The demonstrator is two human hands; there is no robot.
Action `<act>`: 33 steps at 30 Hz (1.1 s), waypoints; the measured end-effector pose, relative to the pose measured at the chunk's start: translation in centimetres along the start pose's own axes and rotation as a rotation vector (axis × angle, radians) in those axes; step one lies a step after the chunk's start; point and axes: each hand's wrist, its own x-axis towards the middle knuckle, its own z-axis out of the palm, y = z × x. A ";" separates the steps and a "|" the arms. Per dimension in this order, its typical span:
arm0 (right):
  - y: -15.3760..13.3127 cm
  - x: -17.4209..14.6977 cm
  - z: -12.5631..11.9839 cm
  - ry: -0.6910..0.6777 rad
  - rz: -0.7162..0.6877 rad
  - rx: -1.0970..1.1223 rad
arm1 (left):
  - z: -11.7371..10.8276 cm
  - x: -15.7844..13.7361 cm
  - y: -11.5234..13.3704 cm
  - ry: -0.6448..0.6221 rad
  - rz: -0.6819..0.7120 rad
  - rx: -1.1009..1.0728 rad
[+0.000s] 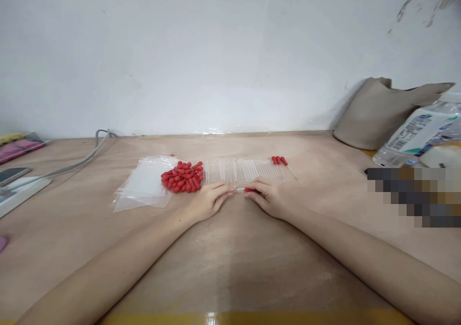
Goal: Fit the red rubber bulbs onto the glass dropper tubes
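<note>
Between our two hands we hold one slim, clear tube (pixel 240 189) level: the thumb and fingers of our left hand (pixel 213 201) are pinched on its one end, and those of our right hand (pixel 267 198) are closed around a red bulb (pixel 248 189) at the other. Our fingers cover most of the bulb, so we cannot tell how far it is seated on the tube. Beyond our right fingertips lie three red-tipped pieces (pixel 280 160), one plainly with a thin stem, which we judge finished. Much more looks left than done: a heap of loose red bulbs (pixel 182 177) sits just beyond our left hand, and a row of bare tubes (pixel 252 170) spreads directly past the grip. The bulbs are smooth, matte and teardrop-shaped, rubbery by their look; the tubes are straight, narrow and shiny, glass or clear plastic. Left of the heap, flat, filmy plastic bags (pixel 142 183) overlap loosely, with nothing visible inside them. Under it all runs a tan, faintly glossy tabletop (pixel 216 267).
</note>
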 end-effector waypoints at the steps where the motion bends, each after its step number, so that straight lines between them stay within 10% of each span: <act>1: 0.0 0.0 0.0 0.008 -0.001 0.000 | 0.0 0.1 -0.1 0.005 0.014 -0.003; 28: 0.5 -0.7 0.5 -0.003 -0.347 -0.469 | -0.1 -0.1 0.0 -0.141 0.143 0.272; 33: 0.6 -0.1 -0.1 0.011 -0.248 -0.252 | 0.2 -0.2 0.1 -0.026 0.111 0.243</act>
